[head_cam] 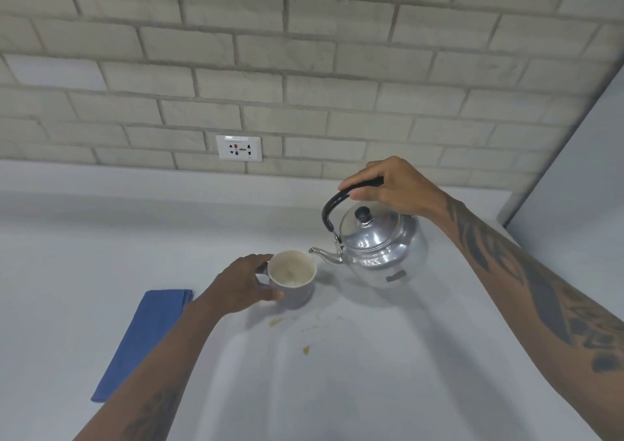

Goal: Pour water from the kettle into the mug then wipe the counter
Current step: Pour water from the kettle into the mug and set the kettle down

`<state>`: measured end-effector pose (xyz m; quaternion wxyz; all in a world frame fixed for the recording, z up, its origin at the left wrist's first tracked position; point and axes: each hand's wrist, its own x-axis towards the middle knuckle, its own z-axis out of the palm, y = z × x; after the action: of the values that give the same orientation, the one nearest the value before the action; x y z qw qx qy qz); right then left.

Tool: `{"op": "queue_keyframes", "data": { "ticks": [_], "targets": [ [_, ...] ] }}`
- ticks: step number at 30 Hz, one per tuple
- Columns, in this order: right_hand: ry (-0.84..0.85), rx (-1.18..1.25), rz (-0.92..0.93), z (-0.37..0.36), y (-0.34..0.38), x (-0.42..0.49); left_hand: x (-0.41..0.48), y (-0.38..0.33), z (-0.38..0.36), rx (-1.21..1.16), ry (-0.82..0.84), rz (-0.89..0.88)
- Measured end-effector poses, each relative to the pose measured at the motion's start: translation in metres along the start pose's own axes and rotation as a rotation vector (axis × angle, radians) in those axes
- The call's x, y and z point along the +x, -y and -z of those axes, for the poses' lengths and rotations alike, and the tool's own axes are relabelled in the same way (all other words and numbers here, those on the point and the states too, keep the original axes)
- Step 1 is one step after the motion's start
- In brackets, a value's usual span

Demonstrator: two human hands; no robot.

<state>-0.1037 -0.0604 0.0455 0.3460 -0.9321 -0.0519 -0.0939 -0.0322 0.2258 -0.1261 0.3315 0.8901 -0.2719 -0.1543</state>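
A shiny metal kettle (381,248) with a black handle and black lid knob is tilted left, its spout just above the right rim of the mug (293,277). My right hand (388,184) grips the kettle's handle from above. The mug is pale with a light inside and stands on the white counter (337,390). My left hand (243,285) holds the mug from its left side, at the handle. I cannot make out a stream of water. A folded blue cloth (145,339) lies on the counter to the left of my left forearm.
Small brown stains (305,349) mark the counter in front of the mug. A wall socket (238,148) sits in the grey brick wall behind. A white panel (580,177) closes the counter at the right.
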Motion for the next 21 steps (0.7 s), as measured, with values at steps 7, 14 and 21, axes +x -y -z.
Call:
{"op": "queue_keyframes", "data": {
  "ticks": [7,14,21],
  "targets": [
    [0.096,-0.192,0.045,-0.017,0.023,0.009,-0.004,0.002,-0.004,-0.054,-0.075,-0.036],
    [0.139,-0.272,0.077,-0.020,0.035,0.013,-0.004,0.003,-0.005,-0.056,-0.081,-0.018],
    [0.152,-0.307,0.059,-0.017,0.037,0.013,-0.001,0.007,-0.007,-0.044,-0.082,-0.026]
  ]
}}
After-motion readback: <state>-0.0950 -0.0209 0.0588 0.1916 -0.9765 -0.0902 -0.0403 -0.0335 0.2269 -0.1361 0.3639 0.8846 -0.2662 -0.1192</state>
